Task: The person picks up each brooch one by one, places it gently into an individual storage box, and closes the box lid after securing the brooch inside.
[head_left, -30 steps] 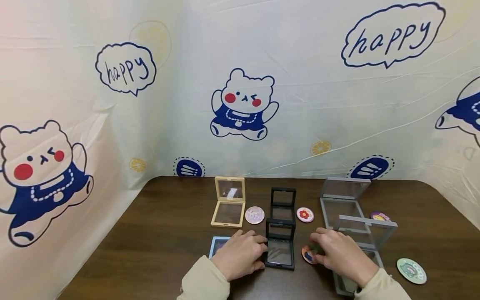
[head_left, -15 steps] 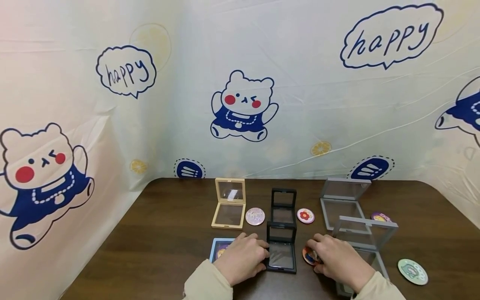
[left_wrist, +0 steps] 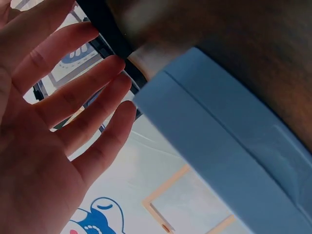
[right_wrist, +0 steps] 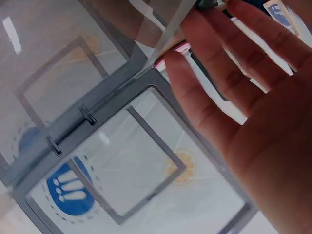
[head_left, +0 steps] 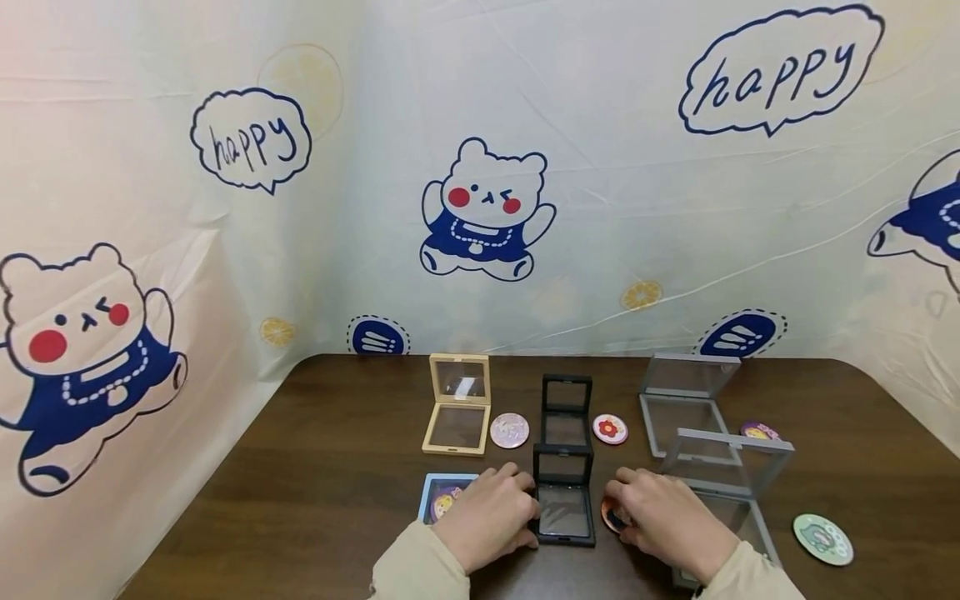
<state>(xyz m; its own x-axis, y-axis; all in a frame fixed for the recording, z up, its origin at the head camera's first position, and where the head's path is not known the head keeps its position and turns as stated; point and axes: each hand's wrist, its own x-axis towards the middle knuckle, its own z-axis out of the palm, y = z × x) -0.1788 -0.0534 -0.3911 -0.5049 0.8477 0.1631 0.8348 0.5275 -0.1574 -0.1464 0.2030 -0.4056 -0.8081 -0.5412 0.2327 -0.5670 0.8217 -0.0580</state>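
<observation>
A small black display frame (head_left: 564, 510) stands open in front of me, its clear-windowed lid raised at the back. My left hand (head_left: 489, 515) touches the left edge of this frame; in the left wrist view its fingers (left_wrist: 105, 102) reach out fairly straight to the black edge. To the right of the frame, my right hand (head_left: 663, 510) pinches an orange-rimmed round badge (head_left: 611, 515) at the tabletop, covering much of it. A light blue frame (head_left: 427, 497) with a purple badge (head_left: 444, 502) inside lies partly under my left wrist.
Behind are a cream frame (head_left: 457, 429), a lilac badge (head_left: 510, 431), another black frame (head_left: 567, 427) and a red-flower badge (head_left: 611, 429). Two grey frames, a rear one (head_left: 681, 421) and a nearer one (head_left: 738, 515), stand open on the right. A green badge (head_left: 823, 539) lies far right.
My right hand has moved slightly left, and its fingers now cover more of the orange-rimmed badge. The left hand and the near black frame have shifted a little to the right.
</observation>
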